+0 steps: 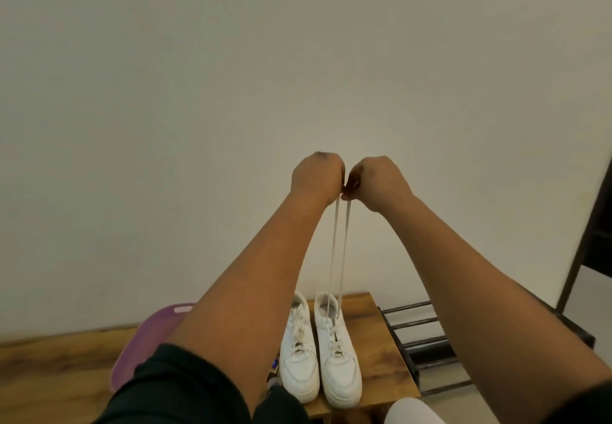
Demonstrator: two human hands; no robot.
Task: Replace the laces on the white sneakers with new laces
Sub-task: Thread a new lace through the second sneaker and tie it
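Two white sneakers side by side; right one's lace ends pulled taut upward, left laced.

no text, label, brand, number or sign can be read anywhere in what i see. the white sneakers at lower centre of the frame carry no legible marking, and a small object with a blue glow just left of them is too tiny and blurred for me to make out any characters.
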